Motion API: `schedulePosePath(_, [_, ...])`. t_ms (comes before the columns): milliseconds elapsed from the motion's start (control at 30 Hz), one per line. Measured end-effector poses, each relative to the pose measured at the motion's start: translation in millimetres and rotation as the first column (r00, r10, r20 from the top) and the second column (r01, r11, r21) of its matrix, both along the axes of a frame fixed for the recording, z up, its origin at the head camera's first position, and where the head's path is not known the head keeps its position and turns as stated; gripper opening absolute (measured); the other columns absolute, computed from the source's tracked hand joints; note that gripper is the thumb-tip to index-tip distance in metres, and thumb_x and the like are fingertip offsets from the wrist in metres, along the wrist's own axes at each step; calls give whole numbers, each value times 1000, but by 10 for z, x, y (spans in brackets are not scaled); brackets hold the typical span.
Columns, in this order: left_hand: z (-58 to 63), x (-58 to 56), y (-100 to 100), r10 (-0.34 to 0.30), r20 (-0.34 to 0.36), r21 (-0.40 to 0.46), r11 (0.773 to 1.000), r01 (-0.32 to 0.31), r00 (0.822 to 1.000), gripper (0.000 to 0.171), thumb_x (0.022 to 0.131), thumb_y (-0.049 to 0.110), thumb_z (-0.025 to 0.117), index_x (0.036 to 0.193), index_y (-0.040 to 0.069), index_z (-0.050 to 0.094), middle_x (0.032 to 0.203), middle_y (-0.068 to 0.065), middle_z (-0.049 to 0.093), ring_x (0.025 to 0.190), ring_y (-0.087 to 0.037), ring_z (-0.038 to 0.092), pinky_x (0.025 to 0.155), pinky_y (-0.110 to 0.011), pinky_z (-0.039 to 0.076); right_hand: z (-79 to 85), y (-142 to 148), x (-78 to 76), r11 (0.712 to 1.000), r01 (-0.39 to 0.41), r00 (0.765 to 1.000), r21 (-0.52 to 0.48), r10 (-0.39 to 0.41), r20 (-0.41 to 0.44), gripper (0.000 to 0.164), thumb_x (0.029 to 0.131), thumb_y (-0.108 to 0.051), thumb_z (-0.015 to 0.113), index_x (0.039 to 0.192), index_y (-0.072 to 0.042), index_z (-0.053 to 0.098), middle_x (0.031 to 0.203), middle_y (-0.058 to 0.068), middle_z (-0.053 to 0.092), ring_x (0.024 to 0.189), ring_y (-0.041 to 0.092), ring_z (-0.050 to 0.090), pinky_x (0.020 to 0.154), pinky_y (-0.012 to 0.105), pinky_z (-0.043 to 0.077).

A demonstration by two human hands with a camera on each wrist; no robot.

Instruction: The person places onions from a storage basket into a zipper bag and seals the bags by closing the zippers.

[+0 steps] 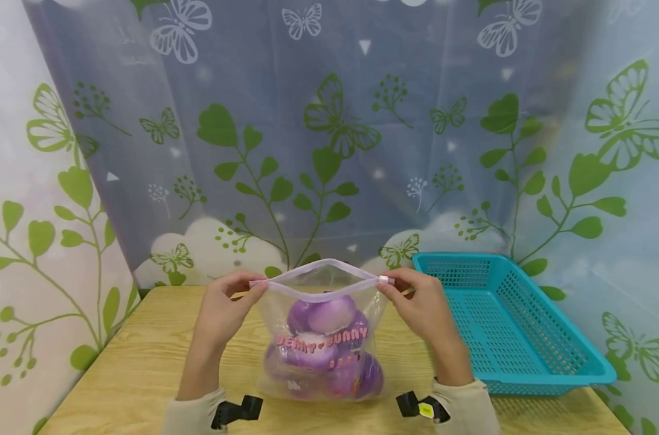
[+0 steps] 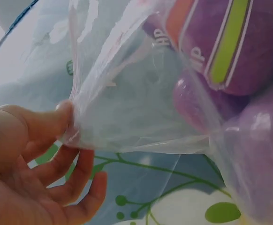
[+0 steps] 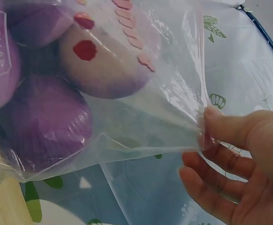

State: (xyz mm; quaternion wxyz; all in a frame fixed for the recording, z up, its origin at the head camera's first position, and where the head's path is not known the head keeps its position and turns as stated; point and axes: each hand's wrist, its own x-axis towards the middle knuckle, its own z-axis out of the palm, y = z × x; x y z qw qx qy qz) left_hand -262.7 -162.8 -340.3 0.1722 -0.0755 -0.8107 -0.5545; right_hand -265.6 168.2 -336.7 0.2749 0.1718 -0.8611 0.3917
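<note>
A clear zip bag (image 1: 322, 350) with pink "BERRY BUNNY" lettering stands on the table, its mouth parted into a wide oval. Inside are several smooth, rounded purple things (image 3: 42, 123), some fading to white. My left hand (image 1: 220, 311) pinches the left end of the lilac zip strip between thumb and forefinger. At the opposite end, my right hand (image 1: 424, 308) pinches the strip beside a small white slider (image 1: 383, 279). In both wrist views the other fingers curl loosely below the bag's corner.
A turquoise perforated basket (image 1: 525, 380) stands to the right, close behind my right forearm. The wooden table (image 1: 128, 374) ends at a printed butterfly-and-leaf curtain (image 1: 329, 199) at the back and sides. Black straps (image 1: 237, 412) circle both wrists.
</note>
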Motion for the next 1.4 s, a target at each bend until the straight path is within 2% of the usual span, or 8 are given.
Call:
schedulePosePath(267, [16, 7, 46, 196, -104, -59, 978, -202, 975, 10, 97, 7, 70, 99, -2, 75, 100, -19, 74, 94, -26, 66, 76, -21, 55, 30, 64, 25, 1000, -8, 998, -6, 8, 62, 8, 96, -3, 71, 101, 0, 76, 81, 10, 71, 67, 13, 64, 58, 17, 57])
schedulePosePath(400, [40, 27, 196, 258, -332, -75, 952, -298, 907, 14, 88, -4, 75, 101, -1, 75, 102, -20, 74, 99, -36, 68, 87, -42, 57, 58, 11, 56, 998, -61, 995, 15, 60, 75, 11, 95, 0, 69, 103, 2, 76, 85, 12, 74, 69, 16, 67, 60, 17, 59])
schedulePosePath(567, [142, 143, 486, 66, -624, -154, 966, -205, 779, 22, 81, -8, 79, 100, 1, 76, 105, -16, 71, 105, -34, 67, 96, -47, 58, 107, -162, 129, 992, -125, 992, 22, 126, -14, 6, 90, -4, 77, 95, -4, 80, 83, 6, 77, 66, 10, 67, 60, 19, 60])
schedulePosePath(667, [205, 255, 674, -119, -662, -270, 959, -87, 740, 18, 83, 2, 82, 100, 3, 77, 105, -8, 72, 104, -24, 68, 92, -37, 62, 127, -253, 177, 985, -168, 984, 22, 169, -59, 3, 89, -7, 80, 92, -6, 81, 82, 4, 78, 66, 6, 69, 60, 19, 61])
schedulePosePath(833, [247, 424, 847, -299, -589, -443, 896, 10, 751, 35, 81, 26, 88, 108, 8, 78, 112, -2, 74, 108, -19, 69, 102, -42, 60, 138, -287, 224, 972, -232, 970, 38, 234, -66, 4, 90, -11, 80, 90, -7, 80, 79, 2, 77, 64, 4, 68, 58, 19, 60])
schedulePosePath(1000, [238, 487, 905, -347, -527, -546, 838, 4, 776, 49, 76, 31, 91, 117, 9, 76, 121, -3, 74, 117, -19, 68, 110, -47, 55, 144, -268, 248, 953, -294, 950, 72, 300, -84, 3, 89, -6, 80, 91, -8, 79, 82, 2, 78, 67, 6, 69, 61, 19, 62])
schedulePosePath(1200, [207, 458, 936, -308, -561, -543, 837, -61, 768, 26, 80, 15, 88, 104, 11, 80, 107, -1, 79, 111, -21, 69, 106, -42, 58, 148, -244, 246, 919, -385, 912, 87, 393, -118, 7, 88, -3, 80, 90, -10, 79, 82, 1, 77, 69, 7, 70, 61, 21, 63])
schedulePosePath(1400, [196, 453, 933, -268, -596, -546, 827, -137, 757, 11, 82, 22, 88, 89, 19, 80, 86, 8, 78, 95, -15, 67, 104, -45, 56, 138, -255, 233, 893, -440, 881, 99, 450, -146, 12, 85, -1, 82, 88, -13, 79, 78, -1, 76, 67, 4, 68, 62, 21, 63])
